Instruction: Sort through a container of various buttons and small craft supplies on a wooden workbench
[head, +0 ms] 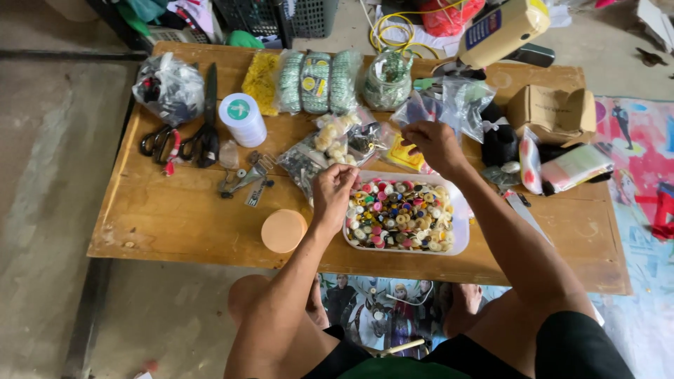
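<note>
My left hand (334,188) pinches buttons at the white tray's (460,238) nine o'clock edge, my right hand (434,144) loosely curled at its twelve

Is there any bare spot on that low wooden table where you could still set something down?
Yes: the near-left boards of the table, left of the round peach lid, and the near-right corner beside the white tray of buttons. The far half is crowded with bags, scissors and boxes.
</note>
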